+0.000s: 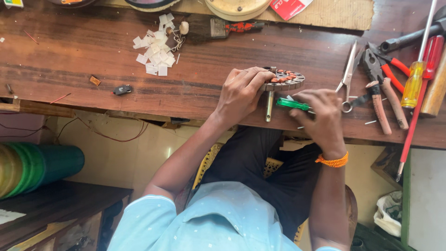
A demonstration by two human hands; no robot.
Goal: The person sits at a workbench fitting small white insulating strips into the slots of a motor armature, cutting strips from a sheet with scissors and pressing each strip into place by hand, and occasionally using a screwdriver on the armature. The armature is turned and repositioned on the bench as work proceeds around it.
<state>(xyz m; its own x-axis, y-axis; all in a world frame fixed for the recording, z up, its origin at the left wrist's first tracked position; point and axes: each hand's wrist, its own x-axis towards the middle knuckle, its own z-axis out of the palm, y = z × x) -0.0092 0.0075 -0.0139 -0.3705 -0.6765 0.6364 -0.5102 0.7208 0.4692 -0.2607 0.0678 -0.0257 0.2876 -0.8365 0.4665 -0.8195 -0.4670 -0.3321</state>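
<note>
My left hand (240,93) grips a round metal motor stator (285,80) with copper-coloured windings, holding it tilted on the wooden workbench (83,51). The stator's metal shaft (269,106) points toward the bench's near edge. Just to the right, my right hand (319,118), with an orange thread band at the wrist, is closed around a small green-handled tool (292,103). The tool's tip points left toward the shaft; its tip is hidden between my hands.
Scissors (347,76), pliers (377,88) and red and yellow screwdrivers (415,81) lie at the right. Several white paper slips (155,49) and a brush (216,28) lie at the back. A small black part (122,89) sits left; a green roll (42,165) lies below.
</note>
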